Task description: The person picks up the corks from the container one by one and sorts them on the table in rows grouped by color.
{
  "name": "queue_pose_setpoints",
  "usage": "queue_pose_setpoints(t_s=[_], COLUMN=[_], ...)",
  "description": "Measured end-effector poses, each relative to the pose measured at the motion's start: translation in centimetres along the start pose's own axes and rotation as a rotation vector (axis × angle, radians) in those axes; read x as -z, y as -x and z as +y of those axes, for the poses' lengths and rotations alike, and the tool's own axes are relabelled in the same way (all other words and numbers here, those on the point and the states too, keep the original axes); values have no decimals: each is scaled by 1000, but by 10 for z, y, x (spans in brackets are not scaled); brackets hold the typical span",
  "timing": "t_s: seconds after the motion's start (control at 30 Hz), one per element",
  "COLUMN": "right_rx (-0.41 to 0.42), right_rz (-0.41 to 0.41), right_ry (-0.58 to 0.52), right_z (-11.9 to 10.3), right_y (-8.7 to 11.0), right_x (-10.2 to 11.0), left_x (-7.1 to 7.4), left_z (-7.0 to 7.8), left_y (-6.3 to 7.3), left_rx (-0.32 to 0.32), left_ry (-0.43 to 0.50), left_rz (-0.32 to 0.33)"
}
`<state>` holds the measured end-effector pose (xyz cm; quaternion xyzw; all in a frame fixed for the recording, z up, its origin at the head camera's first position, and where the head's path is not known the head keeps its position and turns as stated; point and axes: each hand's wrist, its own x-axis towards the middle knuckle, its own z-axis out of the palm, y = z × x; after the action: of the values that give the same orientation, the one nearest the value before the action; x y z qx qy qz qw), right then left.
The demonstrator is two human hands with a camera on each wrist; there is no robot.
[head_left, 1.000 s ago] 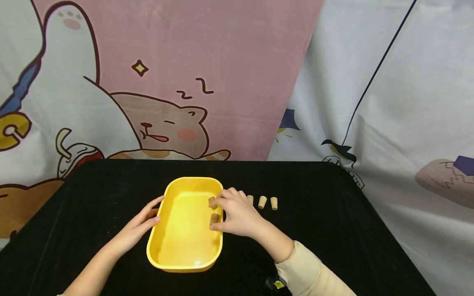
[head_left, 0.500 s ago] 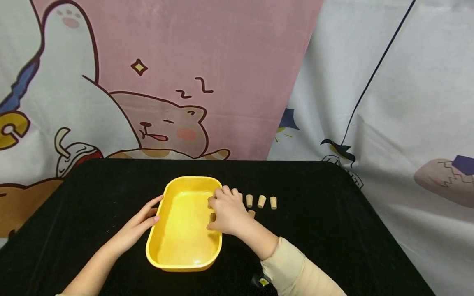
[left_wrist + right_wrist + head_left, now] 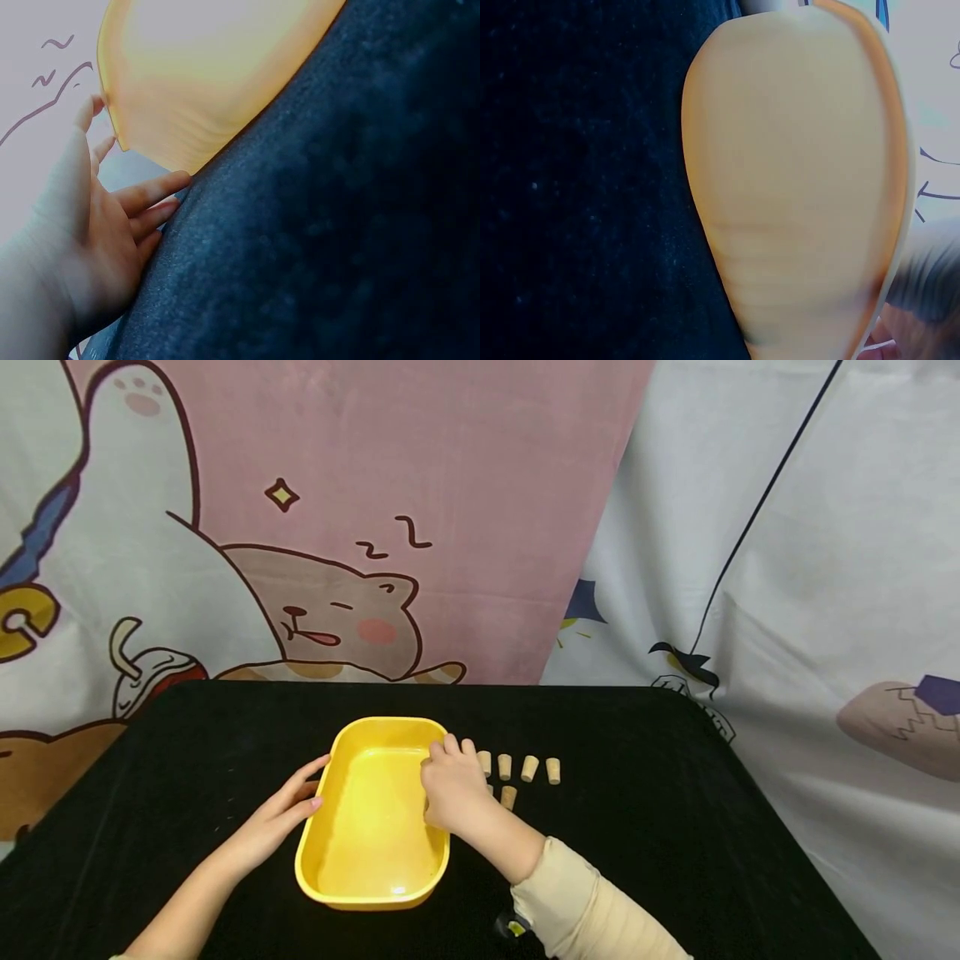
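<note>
A deep yellow plastic tray [image 3: 360, 893] stands on the black cloth, its long sides running away from me. My left hand [image 3: 283, 810] touches its left wall with spread, fairly straight fingers; in the left wrist view fingertips [image 3: 109, 101] meet the rim. My right hand [image 3: 453, 789] reaches over the right wall, fingers bent down inside. The spot where two corks lay is covered by this hand, and I cannot tell whether it grips them. Right of the hand lie several tapered corks, such as a cork [image 3: 505, 767] in the back row and a cork [image 3: 507, 797] nearer me.
Black cloth [image 3: 675, 843] covers the table. Behind it hangs a printed curtain [image 3: 510, 527] with a sleeping cartoon animal. A small dark thing with a yellow patch [image 3: 515, 928] sits beside the right sleeve [image 3: 585, 902].
My right hand has moved left and farther over the tray, hiding the two corks inside. More of the corks on the cloth now show beside it. My left hand stays put.
</note>
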<state>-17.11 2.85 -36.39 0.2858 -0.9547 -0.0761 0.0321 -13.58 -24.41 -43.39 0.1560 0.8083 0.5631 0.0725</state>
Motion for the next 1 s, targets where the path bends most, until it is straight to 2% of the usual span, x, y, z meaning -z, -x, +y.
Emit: queue_pose_setpoints(t_s=[0.33,0.53,0.73,1.0], right_rx=[-40,-34,-47,-41], right_rz=[-86,-41,-2,167], right_ry=[54,91,25,-97], right_z=[-4,-5,-4,1], right_y=[-4,-1,2,9], right_x=[-3,-4,-5,-3], left_x=[0,0,-1,-1], left_z=[2,3,3,4], left_y=[0,-1,0,-1], left_rx=[22,21,47,66], left_ry=[-14,-9,-6,-5], left_rz=[2,-2,-12,-7])
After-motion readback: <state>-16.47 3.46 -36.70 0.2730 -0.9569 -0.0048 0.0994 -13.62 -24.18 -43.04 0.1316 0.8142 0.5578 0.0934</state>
